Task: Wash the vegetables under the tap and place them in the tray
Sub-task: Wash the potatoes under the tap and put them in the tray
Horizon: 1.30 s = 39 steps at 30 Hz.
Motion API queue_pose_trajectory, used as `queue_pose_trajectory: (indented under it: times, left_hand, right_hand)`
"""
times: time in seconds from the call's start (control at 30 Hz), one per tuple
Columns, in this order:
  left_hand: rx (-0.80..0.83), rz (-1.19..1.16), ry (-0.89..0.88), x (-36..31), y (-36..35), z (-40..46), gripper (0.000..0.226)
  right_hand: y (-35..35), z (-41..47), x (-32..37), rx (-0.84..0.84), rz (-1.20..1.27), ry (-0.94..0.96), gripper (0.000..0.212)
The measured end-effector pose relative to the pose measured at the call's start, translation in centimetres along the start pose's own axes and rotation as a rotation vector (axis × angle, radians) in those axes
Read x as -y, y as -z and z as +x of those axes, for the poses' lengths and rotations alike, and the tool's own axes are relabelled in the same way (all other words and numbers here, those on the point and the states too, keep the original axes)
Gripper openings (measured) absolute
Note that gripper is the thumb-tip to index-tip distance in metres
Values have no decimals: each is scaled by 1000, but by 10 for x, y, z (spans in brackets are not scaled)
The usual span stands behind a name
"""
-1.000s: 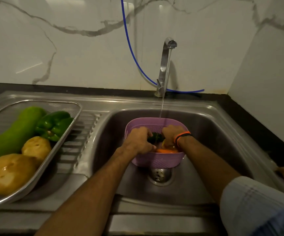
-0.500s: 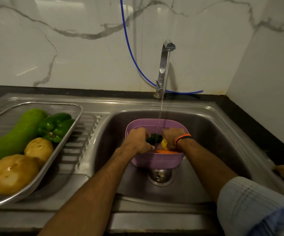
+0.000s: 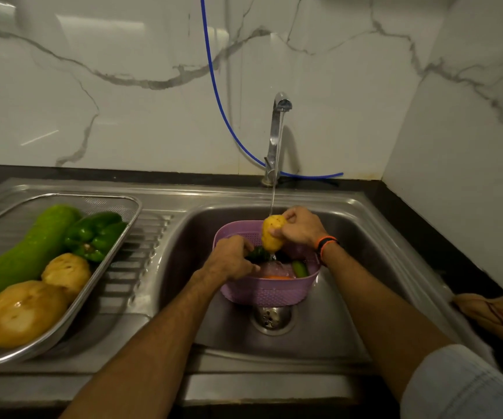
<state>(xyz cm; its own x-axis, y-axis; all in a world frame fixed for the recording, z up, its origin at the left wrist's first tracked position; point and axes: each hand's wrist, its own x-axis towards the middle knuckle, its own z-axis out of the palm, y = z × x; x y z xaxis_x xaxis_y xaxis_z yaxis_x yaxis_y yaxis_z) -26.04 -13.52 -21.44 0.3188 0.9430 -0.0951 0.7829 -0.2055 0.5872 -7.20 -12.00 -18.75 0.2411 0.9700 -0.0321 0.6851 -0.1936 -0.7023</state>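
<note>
A purple basket (image 3: 267, 293) stands in the sink (image 3: 350, 267) under the running tap (image 3: 277, 137). My right hand (image 3: 300, 226) grips a yellow potato (image 3: 272, 237) lifted above the basket, right in the water stream. My left hand (image 3: 230, 258) reaches into the basket's left side and touches a dark green vegetable (image 3: 257, 254); its fingers are mostly hidden. A green vegetable (image 3: 300, 268) and something orange (image 3: 276, 277) lie in the basket. The steel tray (image 3: 114, 249) on the drainboard holds a long green gourd (image 3: 23, 258), a green capsicum (image 3: 94, 234) and two potatoes (image 3: 22, 313).
A blue hose (image 3: 214, 83) runs down the marble wall to behind the tap. A tan cloth (image 3: 498, 316) lies on the dark counter at the right. The drain (image 3: 271, 317) sits just in front of the basket.
My right hand has risen out of the basket with the yellow potato and holds it under the water stream. My left hand has stayed in the basket.
</note>
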Motion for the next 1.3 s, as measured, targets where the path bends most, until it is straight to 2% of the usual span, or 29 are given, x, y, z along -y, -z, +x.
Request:
queue_pose_trajectory:
  times: [0.1, 0.23, 0.37, 0.53, 0.67, 0.73, 0.83, 0.93, 1.03, 1.1, 1.17, 1.27, 1.3]
  left_hand:
    - [-45, -117, 9, -2, 2, 1, 37]
    - [-131, -472, 84, -9, 7, 12, 18]
    - [-88, -886, 218, -24, 4, 23, 31]
    - [45, -1400, 279, -38, -8, 31, 44]
    - [84, -1708, 275, -50, -12, 44, 53]
    - [89, -1770, 259, -55, -15, 48, 57]
    - [66, -1792, 253, -56, -20, 49, 56]
    - [84, -1858, 223, -51, -22, 53, 56]
    - [72, -1878, 167, -51, -21, 55, 50]
    - [23, -1807, 139, -52, -19, 51, 44]
    - [-20, -1712, 137, -55, -17, 47, 41]
    - [17, -1599, 101, -59, -19, 50, 46]
    - [35, -1704, 142, -61, -20, 47, 45]
  right_hand:
    - [-5, -6, 0, -31, 296, -69, 38]
    - [-16, -15, -1, 69, 774, -150, 28]
    - [-17, -17, 4, 131, 957, -138, 33]
    - [-22, -13, 14, 93, 1114, -129, 21]
    - [-37, -2, 20, -72, 1061, -103, 14]
    - [-44, 2, 21, -154, 889, -72, 18]
    - [-47, -1, 25, -179, 587, -25, 44]
    - [-39, -8, 24, -216, 350, -8, 47]
    - [-35, -19, 25, -231, 424, 141, 45]
    - [-42, -23, 28, -244, 441, 230, 45]
    - [-49, -21, 34, -228, 448, 214, 47]
    - [-49, -13, 37, -223, 476, 165, 44]
    - [-46, -12, 36, -230, 504, 166, 40]
